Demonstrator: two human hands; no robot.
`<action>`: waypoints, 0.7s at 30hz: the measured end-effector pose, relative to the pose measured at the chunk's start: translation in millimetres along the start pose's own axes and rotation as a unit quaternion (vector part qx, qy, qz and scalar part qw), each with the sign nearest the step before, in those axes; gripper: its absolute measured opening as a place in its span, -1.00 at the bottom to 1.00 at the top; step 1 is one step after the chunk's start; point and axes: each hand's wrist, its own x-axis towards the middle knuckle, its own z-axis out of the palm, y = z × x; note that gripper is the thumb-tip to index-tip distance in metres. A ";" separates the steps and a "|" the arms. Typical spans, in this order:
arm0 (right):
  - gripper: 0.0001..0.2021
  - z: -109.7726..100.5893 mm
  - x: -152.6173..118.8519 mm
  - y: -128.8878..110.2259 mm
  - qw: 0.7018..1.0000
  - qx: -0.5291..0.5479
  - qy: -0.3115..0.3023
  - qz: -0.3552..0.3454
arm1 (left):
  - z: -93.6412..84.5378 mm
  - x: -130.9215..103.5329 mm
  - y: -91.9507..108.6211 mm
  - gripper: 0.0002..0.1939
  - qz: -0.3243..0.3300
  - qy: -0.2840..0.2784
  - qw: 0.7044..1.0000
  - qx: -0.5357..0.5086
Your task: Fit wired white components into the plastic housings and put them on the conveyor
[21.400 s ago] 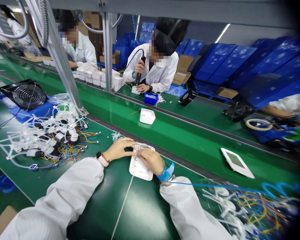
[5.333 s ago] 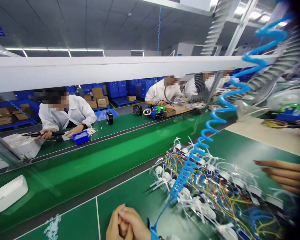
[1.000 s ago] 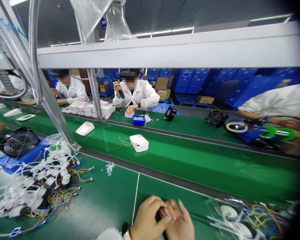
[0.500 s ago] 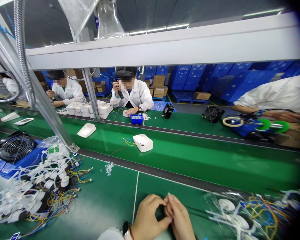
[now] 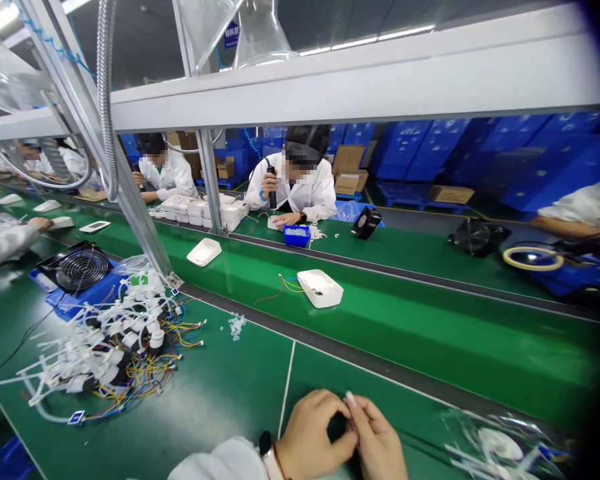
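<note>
Over the near surface (image 5: 215, 400): left hand (image 5: 313, 433) and right hand (image 5: 379, 443) meet at the fingers (image 5: 361, 415), bent and tips pressed together; cannot tell if anything is pinched.
White housing (image 5: 321, 289): beyond the fingers, hollow side seemingly up, perhaps keeping its inside accessible.
Wired parts heap (image 5: 113, 360): left of fingers, likely for reach.
Loose rings (image 5: 237, 325): left beyond fingers.
</note>
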 end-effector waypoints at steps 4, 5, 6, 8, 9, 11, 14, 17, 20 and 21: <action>-0.65 0.2 -1.4 -0.7 0.999 -0.033 -0.012 -0.023 | -2.2 0.6 -0.4 -0.78 -0.003 -0.003 1.000 -0.006; -0.65 1.1 -2.0 -2.5 0.999 -0.030 -0.010 -0.024 | -2.6 0.8 0.1 -0.79 -0.007 -0.007 1.000 -0.008; -0.65 2.3 -2.6 -4.6 0.999 -0.025 -0.007 -0.025 | -3.0 1.0 0.8 -0.80 -0.010 -0.011 1.000 -0.011; -0.65 4.8 -3.6 -8.8 1.000 -0.006 0.002 -0.023 | -3.4 1.0 2.2 -0.83 -0.014 -0.019 1.000 -0.015; -0.65 5.9 -4.0 -10.6 1.000 0.004 0.006 -0.020 | -3.5 0.9 2.9 -0.83 -0.015 -0.023 0.999 -0.017; -0.65 7.4 -4.6 -13.3 1.000 0.020 0.008 -0.015 | -3.2 0.5 3.9 -0.83 -0.017 -0.030 0.999 -0.020; -0.64 8.1 -5.5 -15.6 0.999 0.029 -0.010 -0.016 | -2.7 0.0 4.7 -0.84 -0.020 -0.038 0.999 -0.023; -0.64 7.7 -5.9 -16.7 0.998 0.041 -0.034 -0.017 | -2.2 0.0 5.1 -0.84 -0.024 -0.044 0.998 -0.025; -0.63 6.9 -6.1 -16.3 0.996 0.062 -0.057 -0.010 | -1.4 -0.4 5.5 -0.82 -0.024 -0.049 0.998 -0.033; -0.64 6.6 -6.2 -15.9 0.995 0.069 -0.066 -0.006 | -1.1 -0.6 5.5 -0.81 -0.023 -0.049 0.998 -0.035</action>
